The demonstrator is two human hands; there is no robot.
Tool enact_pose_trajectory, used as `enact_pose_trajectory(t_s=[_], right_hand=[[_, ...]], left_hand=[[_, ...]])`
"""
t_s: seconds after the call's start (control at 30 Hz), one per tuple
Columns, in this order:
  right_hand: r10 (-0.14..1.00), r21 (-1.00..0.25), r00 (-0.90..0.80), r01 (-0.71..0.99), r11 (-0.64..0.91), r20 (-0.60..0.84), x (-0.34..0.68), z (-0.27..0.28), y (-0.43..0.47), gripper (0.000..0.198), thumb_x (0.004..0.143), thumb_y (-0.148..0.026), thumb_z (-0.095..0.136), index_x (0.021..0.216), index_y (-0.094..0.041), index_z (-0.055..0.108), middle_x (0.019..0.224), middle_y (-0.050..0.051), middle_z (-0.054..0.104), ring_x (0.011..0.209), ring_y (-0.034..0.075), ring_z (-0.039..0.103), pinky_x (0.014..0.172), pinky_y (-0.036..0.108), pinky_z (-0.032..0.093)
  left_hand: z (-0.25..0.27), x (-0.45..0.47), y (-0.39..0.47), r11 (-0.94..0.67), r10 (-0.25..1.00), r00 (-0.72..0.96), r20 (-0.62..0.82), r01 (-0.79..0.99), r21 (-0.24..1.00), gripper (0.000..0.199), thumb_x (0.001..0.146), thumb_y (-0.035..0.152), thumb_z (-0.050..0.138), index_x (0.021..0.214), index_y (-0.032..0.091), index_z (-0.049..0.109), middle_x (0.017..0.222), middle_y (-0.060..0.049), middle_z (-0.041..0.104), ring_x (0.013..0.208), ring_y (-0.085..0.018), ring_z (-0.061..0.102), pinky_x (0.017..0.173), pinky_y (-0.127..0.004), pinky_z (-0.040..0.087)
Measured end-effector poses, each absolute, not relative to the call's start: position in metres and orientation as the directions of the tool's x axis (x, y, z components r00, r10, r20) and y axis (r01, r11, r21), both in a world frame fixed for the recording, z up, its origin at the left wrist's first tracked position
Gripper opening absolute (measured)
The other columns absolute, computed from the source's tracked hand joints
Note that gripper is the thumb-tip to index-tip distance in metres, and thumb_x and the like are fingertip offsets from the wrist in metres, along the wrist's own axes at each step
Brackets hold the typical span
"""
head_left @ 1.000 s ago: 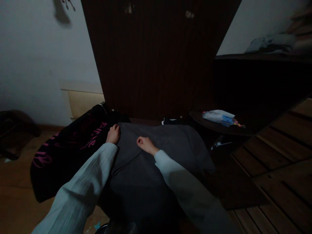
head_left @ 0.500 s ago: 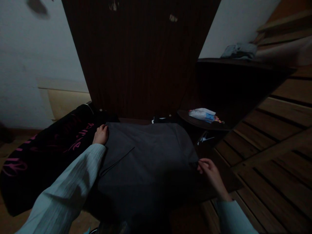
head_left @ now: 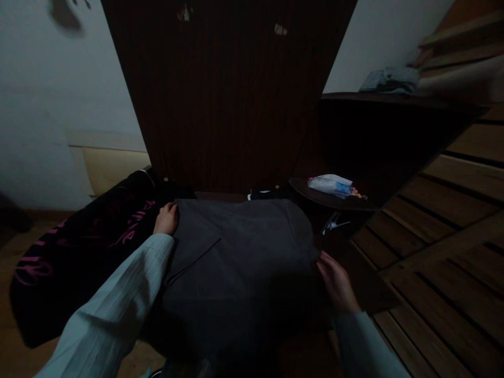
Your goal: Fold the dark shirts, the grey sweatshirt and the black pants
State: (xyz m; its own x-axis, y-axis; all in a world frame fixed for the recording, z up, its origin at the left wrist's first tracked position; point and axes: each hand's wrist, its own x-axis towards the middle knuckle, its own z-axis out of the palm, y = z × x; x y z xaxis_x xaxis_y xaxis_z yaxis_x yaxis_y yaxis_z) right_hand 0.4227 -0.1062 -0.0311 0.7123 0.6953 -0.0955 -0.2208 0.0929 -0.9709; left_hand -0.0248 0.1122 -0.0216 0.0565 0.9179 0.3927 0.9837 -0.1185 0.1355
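Observation:
A dark grey cloth [head_left: 244,236] with a thin dark cord [head_left: 197,260] lying across its left part is spread out before me. Whether it is a garment I cannot tell. My left hand [head_left: 167,218] is closed on its upper left corner, fingertips partly hidden at the edge. At the right edge, lower down, my right hand [head_left: 334,281] has its fingers curled against the cloth, with some of them hidden behind it. The lower part of the cloth sinks into deep shadow.
Left of the cloth lies a black item with pink lettering [head_left: 90,241]. A dark wooden panel [head_left: 236,105] rises behind. On the right, a small rounded shelf [head_left: 311,194] bears a white and blue packet [head_left: 333,185]; wooden slats [head_left: 452,220] stand beyond, and folded cloth [head_left: 389,80] sits higher up.
My right hand has shifted slightly down and inward along the cloth's right edge, its fingers now more hidden. My left hand keeps its hold on the corner. The view has shifted slightly.

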Motion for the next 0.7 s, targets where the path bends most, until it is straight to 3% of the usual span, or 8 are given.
enact_pose_trajectory(t_s=[0.07,0.13,0.23,0.3,0.43,0.57,0.7], right_hand=[[0.607,-0.969,0.795,-0.167,0.183,-0.022,0.410,-0.027,-0.100,0.040,0.053,-0.036,0.065,0.089,-0.019,0.059,0.101,0.005,0.060,0.102,0.022,0.054,0.089,0.036,0.044],[0.544,-0.968,0.829,-0.010,0.250,0.131,0.394,-0.019,-0.095,0.048,0.058,-0.036,0.064,0.101,-0.019,0.055,0.116,0.006,0.052,0.112,0.021,0.047,0.097,0.036,0.036],[0.600,-0.952,0.749,0.140,0.274,0.283,0.377,-0.008,-0.093,0.054,0.063,-0.036,0.062,0.113,-0.021,0.048,0.124,0.006,0.044,0.116,0.020,0.043,0.098,0.037,0.034],[0.642,-0.971,0.737,0.081,0.223,0.209,0.376,-0.007,-0.096,0.053,0.064,-0.037,0.062,0.112,-0.022,0.047,0.115,0.006,0.050,0.108,0.020,0.049,0.093,0.038,0.038],[0.566,-0.995,0.823,-0.011,0.099,0.048,0.403,-0.021,-0.108,0.050,0.060,-0.042,0.060,0.103,-0.022,0.048,0.096,0.003,0.055,0.089,0.018,0.056,0.080,0.036,0.045],[0.579,-0.961,0.810,0.225,-0.162,0.092,0.441,-0.039,-0.120,0.050,0.053,-0.042,0.062,0.096,-0.019,0.051,0.089,0.003,0.056,0.083,0.020,0.055,0.077,0.036,0.044],[0.717,-0.942,0.696,0.261,-0.212,0.032,0.461,-0.054,-0.113,0.041,0.045,-0.038,0.063,0.080,-0.019,0.056,0.078,0.002,0.060,0.070,0.019,0.056,0.065,0.032,0.045]], left_hand=[[-0.021,-0.024,0.111,-0.104,0.926,0.043,0.375,0.984,0.143,0.042,0.084,0.022,0.030,0.120,0.009,0.047,0.123,-0.015,0.045,0.104,-0.028,0.045,0.087,-0.036,0.039],[-0.019,-0.023,0.110,-0.098,0.930,0.040,0.364,0.985,0.143,0.042,0.084,0.021,0.031,0.121,0.009,0.047,0.124,-0.015,0.044,0.104,-0.027,0.045,0.087,-0.036,0.039],[-0.018,-0.022,0.109,-0.097,0.930,0.039,0.366,0.985,0.140,0.042,0.084,0.021,0.031,0.121,0.008,0.047,0.123,-0.016,0.044,0.104,-0.027,0.045,0.087,-0.035,0.039],[-0.018,-0.022,0.108,-0.094,0.928,0.038,0.371,0.986,0.136,0.042,0.084,0.021,0.030,0.121,0.009,0.047,0.123,-0.015,0.044,0.103,-0.027,0.045,0.087,-0.035,0.039],[-0.018,-0.022,0.109,-0.086,0.930,0.034,0.367,0.988,0.125,0.042,0.084,0.022,0.031,0.120,0.011,0.047,0.123,-0.014,0.045,0.103,-0.027,0.046,0.085,-0.036,0.040],[-0.018,-0.023,0.109,-0.095,0.926,0.045,0.374,0.989,0.116,0.042,0.083,0.022,0.030,0.120,0.010,0.048,0.122,-0.015,0.046,0.103,-0.027,0.046,0.085,-0.036,0.040],[-0.019,-0.023,0.110,-0.099,0.920,0.049,0.388,0.989,0.110,0.042,0.083,0.023,0.030,0.119,0.011,0.049,0.121,-0.015,0.046,0.103,-0.028,0.047,0.085,-0.036,0.040]])
